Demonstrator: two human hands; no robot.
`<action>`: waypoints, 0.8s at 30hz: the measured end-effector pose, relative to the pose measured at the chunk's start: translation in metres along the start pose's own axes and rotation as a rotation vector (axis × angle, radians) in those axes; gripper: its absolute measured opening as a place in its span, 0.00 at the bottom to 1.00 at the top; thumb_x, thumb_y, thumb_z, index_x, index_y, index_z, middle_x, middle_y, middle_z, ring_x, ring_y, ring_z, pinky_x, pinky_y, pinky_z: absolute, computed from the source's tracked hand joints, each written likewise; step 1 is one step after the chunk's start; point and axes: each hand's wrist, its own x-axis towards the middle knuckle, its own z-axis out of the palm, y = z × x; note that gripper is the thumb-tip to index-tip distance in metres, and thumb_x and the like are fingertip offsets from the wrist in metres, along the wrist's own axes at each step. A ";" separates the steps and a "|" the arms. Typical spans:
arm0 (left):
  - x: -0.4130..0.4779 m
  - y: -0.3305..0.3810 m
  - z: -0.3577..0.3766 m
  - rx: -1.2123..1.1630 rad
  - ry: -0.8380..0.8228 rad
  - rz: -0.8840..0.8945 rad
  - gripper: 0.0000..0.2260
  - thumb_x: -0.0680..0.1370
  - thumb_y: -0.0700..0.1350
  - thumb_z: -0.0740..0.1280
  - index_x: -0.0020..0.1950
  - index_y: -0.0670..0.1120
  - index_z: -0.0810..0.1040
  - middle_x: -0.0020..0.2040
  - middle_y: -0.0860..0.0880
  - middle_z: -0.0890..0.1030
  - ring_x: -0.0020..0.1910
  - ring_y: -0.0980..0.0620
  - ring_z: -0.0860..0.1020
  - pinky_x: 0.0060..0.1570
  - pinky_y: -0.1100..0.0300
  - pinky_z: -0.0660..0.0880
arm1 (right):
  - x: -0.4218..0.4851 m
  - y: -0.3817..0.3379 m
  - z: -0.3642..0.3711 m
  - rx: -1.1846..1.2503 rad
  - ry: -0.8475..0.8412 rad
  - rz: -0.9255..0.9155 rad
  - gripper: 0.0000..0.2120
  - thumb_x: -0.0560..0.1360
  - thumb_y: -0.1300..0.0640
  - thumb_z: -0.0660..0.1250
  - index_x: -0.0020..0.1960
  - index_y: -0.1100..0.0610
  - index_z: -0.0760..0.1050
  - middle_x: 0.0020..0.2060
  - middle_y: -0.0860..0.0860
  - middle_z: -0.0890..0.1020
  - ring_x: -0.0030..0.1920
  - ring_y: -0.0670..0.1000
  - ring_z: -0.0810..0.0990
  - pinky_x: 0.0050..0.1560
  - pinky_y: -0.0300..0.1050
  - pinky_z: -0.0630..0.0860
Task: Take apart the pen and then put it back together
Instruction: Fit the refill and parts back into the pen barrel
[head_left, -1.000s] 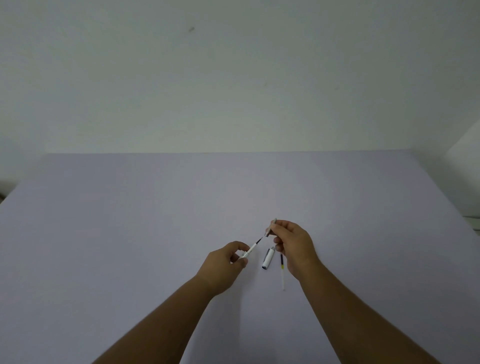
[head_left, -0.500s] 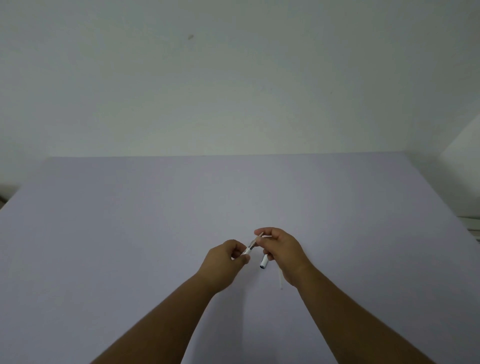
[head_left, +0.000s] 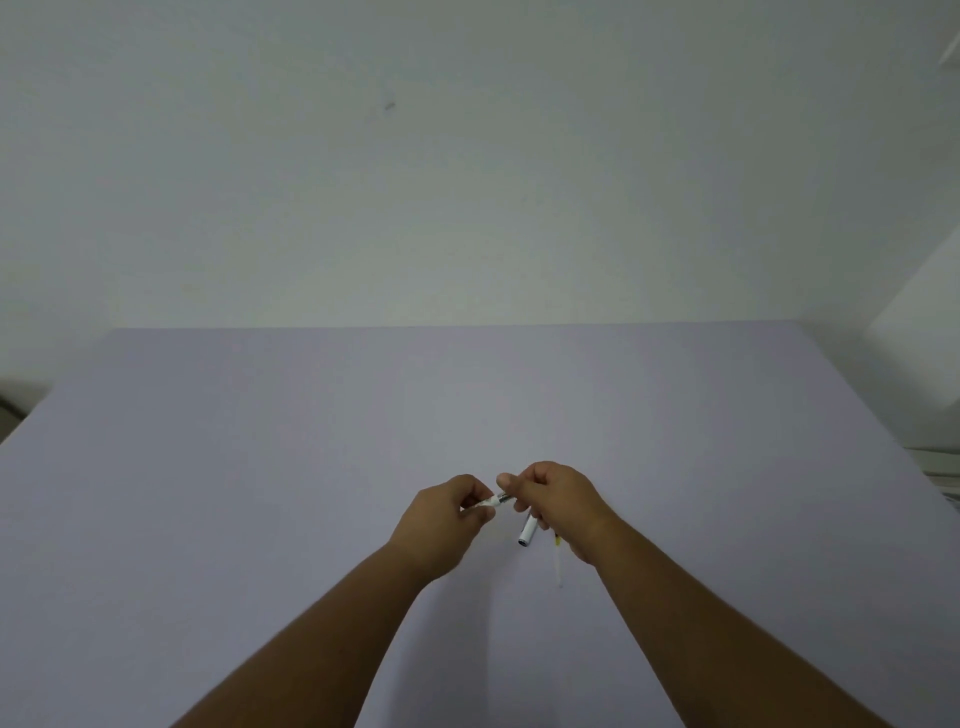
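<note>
My left hand (head_left: 447, 517) pinches the white end of a thin pen part (head_left: 493, 501). My right hand (head_left: 556, 501) grips the other, darker end of that same part, so the two hands almost touch above the table. A short white pen barrel (head_left: 527, 532) lies on the table just below my right hand, partly hidden by it. Beside it lies a thin clear refill (head_left: 558, 564) with a yellowish mark, its upper end under my right wrist.
The lavender table (head_left: 260, 493) reaches back to a plain pale wall. Its right edge runs diagonally at the far right, with a pale object beyond it.
My right hand has come down and left toward my left hand. The stretch of pen part showing between the hands has shrunk to a short bit.
</note>
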 end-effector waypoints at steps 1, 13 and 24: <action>-0.001 0.002 -0.001 -0.005 0.008 0.007 0.03 0.78 0.47 0.64 0.46 0.50 0.76 0.45 0.47 0.82 0.40 0.49 0.78 0.43 0.57 0.75 | -0.002 -0.002 0.000 0.024 -0.022 -0.014 0.08 0.72 0.50 0.70 0.44 0.55 0.79 0.37 0.49 0.82 0.34 0.47 0.73 0.38 0.40 0.72; -0.005 0.024 -0.013 -0.018 0.067 0.087 0.03 0.78 0.46 0.64 0.45 0.51 0.75 0.40 0.52 0.78 0.34 0.56 0.72 0.34 0.66 0.68 | -0.014 -0.022 -0.011 0.195 -0.014 -0.056 0.04 0.74 0.55 0.69 0.44 0.56 0.80 0.39 0.51 0.82 0.37 0.49 0.74 0.39 0.42 0.73; -0.007 0.032 -0.019 -0.024 0.079 0.111 0.03 0.78 0.46 0.64 0.45 0.50 0.75 0.39 0.52 0.77 0.34 0.56 0.71 0.34 0.65 0.68 | -0.012 -0.028 -0.011 0.161 0.032 -0.007 0.12 0.72 0.49 0.71 0.40 0.59 0.78 0.32 0.50 0.77 0.33 0.48 0.72 0.36 0.40 0.71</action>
